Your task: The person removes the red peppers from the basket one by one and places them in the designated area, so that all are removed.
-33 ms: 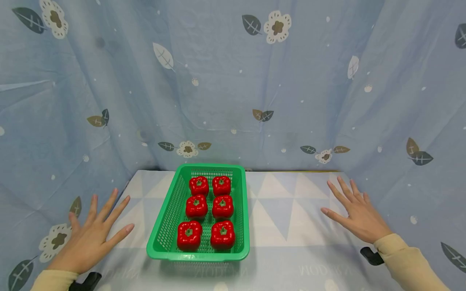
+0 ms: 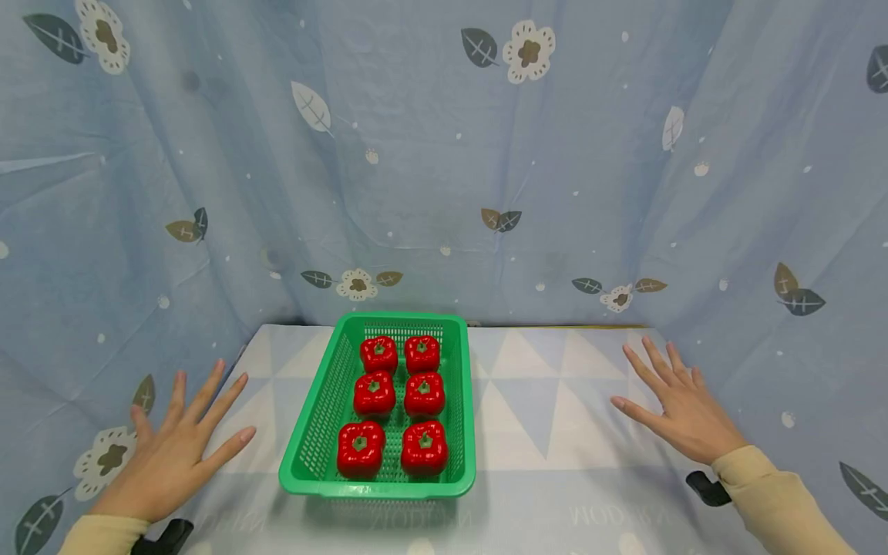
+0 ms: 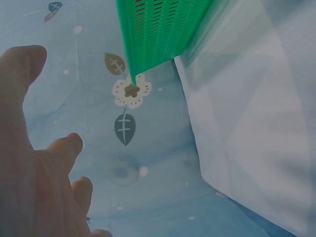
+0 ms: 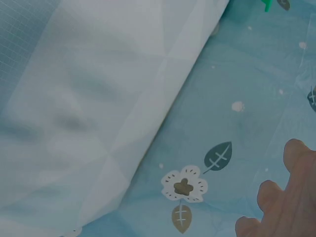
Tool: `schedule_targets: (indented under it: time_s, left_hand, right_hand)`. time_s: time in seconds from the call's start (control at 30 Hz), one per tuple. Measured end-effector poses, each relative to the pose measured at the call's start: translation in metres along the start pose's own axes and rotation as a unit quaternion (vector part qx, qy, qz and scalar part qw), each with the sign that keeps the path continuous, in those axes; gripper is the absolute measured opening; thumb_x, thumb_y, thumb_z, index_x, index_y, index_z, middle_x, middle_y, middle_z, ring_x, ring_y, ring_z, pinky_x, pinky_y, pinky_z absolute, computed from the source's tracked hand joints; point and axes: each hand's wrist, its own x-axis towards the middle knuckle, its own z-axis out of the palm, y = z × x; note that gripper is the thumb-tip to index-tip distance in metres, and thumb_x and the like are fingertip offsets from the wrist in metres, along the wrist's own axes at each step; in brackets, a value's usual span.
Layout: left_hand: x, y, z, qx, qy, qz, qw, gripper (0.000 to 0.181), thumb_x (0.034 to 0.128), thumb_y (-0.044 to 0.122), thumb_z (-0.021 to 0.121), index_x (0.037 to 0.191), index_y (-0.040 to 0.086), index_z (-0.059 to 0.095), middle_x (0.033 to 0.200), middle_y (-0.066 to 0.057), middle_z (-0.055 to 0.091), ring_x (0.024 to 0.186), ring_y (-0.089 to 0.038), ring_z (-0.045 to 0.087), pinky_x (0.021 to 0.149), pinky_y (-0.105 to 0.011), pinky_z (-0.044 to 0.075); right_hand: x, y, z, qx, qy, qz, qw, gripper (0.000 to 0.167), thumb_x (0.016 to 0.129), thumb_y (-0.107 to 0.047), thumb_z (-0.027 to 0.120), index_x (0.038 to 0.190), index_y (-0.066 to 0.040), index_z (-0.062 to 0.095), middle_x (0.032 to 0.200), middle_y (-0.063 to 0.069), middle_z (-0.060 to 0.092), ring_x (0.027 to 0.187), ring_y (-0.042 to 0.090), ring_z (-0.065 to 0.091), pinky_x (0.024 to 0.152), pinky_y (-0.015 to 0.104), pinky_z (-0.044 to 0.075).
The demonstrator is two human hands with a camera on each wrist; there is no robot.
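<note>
In the head view a green plastic basket (image 2: 461, 401) stands on the table, left of its middle. Inside it, several glossy red bell peppers sit in two columns, among them a front left pepper (image 2: 361, 449) and a front right pepper (image 2: 425, 448). My left hand (image 2: 169, 455) hovers left of the basket with its fingers spread, touching nothing. Far to the basket's right, my right hand (image 2: 683, 408) is likewise spread and holds nothing. The left wrist view catches the basket's perforated side (image 3: 163, 34) beyond the left hand (image 3: 29, 163). Part of the right hand (image 4: 291, 197) shows in the right wrist view.
A pale cloth with triangles covers the table (image 2: 541, 432). Behind it and at both sides hangs a blue curtain (image 2: 444, 193) printed with leaves and flowers. A dark strap piece sits at the left wrist (image 2: 165, 537) and another at the right wrist (image 2: 709, 489).
</note>
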Motion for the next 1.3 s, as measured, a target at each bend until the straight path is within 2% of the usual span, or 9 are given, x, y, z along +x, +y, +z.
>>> schedule_targets:
  time_s: [0.13, 0.27, 0.4, 0.53, 0.63, 0.77, 0.93, 1.13, 1.3]
  left_hand:
    - [0.000, 0.000, 0.001, -0.010, -0.003, 0.000, 0.9999, 0.092, 0.1093, 0.060, 0.060, 0.178, 0.031, 0.006, 0.181, -0.007, -0.019, 0.153, -0.064, -0.023, 0.089, -0.101, -0.013]
    - [0.001, 0.002, 0.001, -0.037, -0.016, -0.005, 0.9992, 0.091, 0.1107, 0.058, 0.059, 0.178, 0.031, 0.005, 0.182, -0.011, -0.017, 0.153, -0.070, -0.011, 0.092, -0.102, 0.011]
    - [0.001, 0.008, 0.001, -0.100, -0.022, 0.000, 0.9948, 0.088, 0.1125, 0.053, 0.059, 0.178, 0.032, 0.005, 0.181, -0.024, 0.001, 0.152, -0.072, 0.014, 0.094, -0.095, 0.029]
    - [0.001, 0.017, 0.004, -0.196, -0.040, 0.003, 0.9797, 0.086, 0.1146, 0.045, 0.059, 0.178, 0.034, 0.002, 0.178, -0.027, 0.014, 0.151, -0.065, 0.028, 0.097, -0.087, 0.038]
    - [0.001, 0.024, 0.008, -0.263, -0.052, 0.005, 0.9634, 0.084, 0.1158, 0.039, 0.059, 0.177, 0.033, 0.002, 0.178, -0.027, 0.015, 0.150, -0.064, 0.031, 0.097, -0.081, 0.046]
    - [0.001, 0.033, 0.016, -0.338, -0.056, 0.024, 0.9393, 0.082, 0.1151, 0.029, 0.062, 0.177, 0.033, 0.009, 0.178, -0.026, 0.014, 0.148, -0.066, 0.034, 0.091, -0.070, 0.058]
    - [0.002, 0.040, 0.027, -0.398, -0.076, 0.033, 0.9138, 0.082, 0.1137, 0.024, 0.065, 0.177, 0.035, 0.013, 0.180, -0.022, 0.010, 0.150, -0.067, 0.030, 0.092, -0.070, 0.058]
    - [0.000, 0.043, 0.036, -0.429, -0.096, 0.022, 0.8980, 0.083, 0.1127, 0.024, 0.067, 0.177, 0.035, 0.015, 0.181, -0.018, 0.009, 0.150, -0.067, 0.031, 0.093, -0.072, 0.057]
    - [-0.001, 0.043, 0.041, -0.456, -0.105, 0.013, 0.8835, 0.079, 0.1147, 0.022, 0.063, 0.177, 0.030, 0.014, 0.180, -0.021, 0.008, 0.151, -0.065, 0.032, 0.094, -0.058, 0.062]
  right_hand:
    - [0.001, -0.002, 0.000, -0.004, -0.001, -0.001, 1.0000, 0.094, 0.108, -0.056, 0.064, 0.178, -0.033, 0.005, 0.183, 0.007, -0.011, 0.163, 0.052, -0.012, 0.115, 0.088, -0.007]
    - [0.004, -0.008, 0.001, -0.002, 0.000, -0.006, 1.0000, 0.094, 0.107, -0.057, 0.066, 0.178, -0.035, 0.009, 0.183, 0.006, -0.009, 0.163, 0.053, -0.007, 0.112, 0.091, 0.000]
    - [0.008, -0.019, 0.003, 0.014, 0.000, -0.010, 0.9999, 0.094, 0.105, -0.058, 0.070, 0.177, -0.040, 0.013, 0.183, 0.001, -0.008, 0.164, 0.052, 0.000, 0.106, 0.088, 0.028]
    - [0.014, -0.038, 0.006, 0.045, -0.009, -0.017, 0.9988, 0.093, 0.103, -0.059, 0.072, 0.176, -0.046, 0.015, 0.184, -0.001, -0.004, 0.164, 0.051, 0.012, 0.085, 0.071, 0.054]
    - [0.019, -0.054, 0.009, 0.100, -0.009, -0.041, 0.9941, 0.092, 0.101, -0.054, 0.078, 0.174, -0.045, 0.024, 0.183, 0.000, 0.009, 0.161, 0.052, 0.024, 0.096, 0.073, 0.051]
    - [0.026, -0.072, 0.013, 0.190, 0.015, -0.104, 0.9761, 0.087, 0.095, -0.038, 0.090, 0.169, -0.036, 0.044, 0.175, 0.001, 0.037, 0.158, 0.037, 0.039, 0.115, 0.066, 0.044]
    - [0.037, -0.090, 0.013, 0.294, 0.005, -0.168, 0.9408, 0.084, 0.089, -0.020, 0.096, 0.163, -0.023, 0.056, 0.164, 0.000, 0.054, 0.150, 0.017, 0.051, 0.109, 0.041, 0.055]
    - [0.049, -0.116, 0.014, 0.350, -0.035, -0.196, 0.9153, 0.083, 0.085, -0.019, 0.098, 0.159, -0.018, 0.060, 0.161, 0.000, 0.057, 0.147, 0.018, 0.054, 0.108, 0.043, 0.057]
    - [0.060, -0.138, 0.018, 0.371, -0.043, -0.207, 0.9042, 0.080, 0.084, -0.017, 0.100, 0.155, -0.016, 0.064, 0.157, 0.002, 0.062, 0.142, 0.023, 0.060, 0.104, 0.047, 0.059]
